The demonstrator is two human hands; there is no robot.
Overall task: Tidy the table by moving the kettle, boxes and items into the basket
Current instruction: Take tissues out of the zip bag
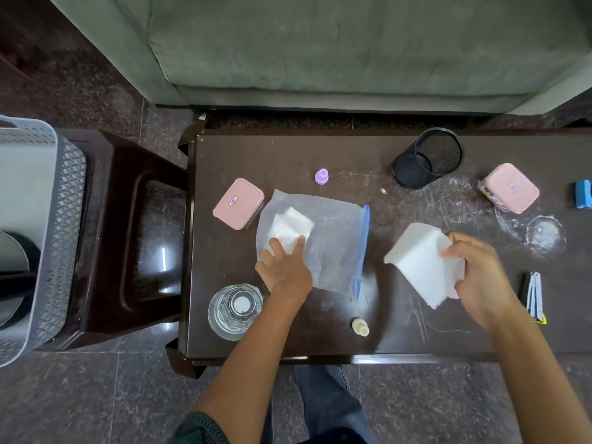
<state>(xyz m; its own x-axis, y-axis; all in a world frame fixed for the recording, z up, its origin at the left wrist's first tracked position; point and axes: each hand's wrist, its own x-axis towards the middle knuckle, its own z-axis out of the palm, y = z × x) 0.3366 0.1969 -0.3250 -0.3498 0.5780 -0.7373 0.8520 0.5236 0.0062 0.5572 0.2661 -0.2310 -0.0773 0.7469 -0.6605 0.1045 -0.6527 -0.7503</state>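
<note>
The left hand (285, 267) presses the zip bag (333, 245) onto the tabletop (288, 155), probably steadying it. Right of the bag, the right hand (477, 274) has its grip clasped on a white block (416, 261). The basket (64, 187) waits well left.

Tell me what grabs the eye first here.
The hands at mid-table: the right hand grips a large white block, while the left hand rests on a small white block in a clear zip bag. Next come a pink box left of the bag, a second pink box at the table's right, and the grey basket on a stool far left.
</note>
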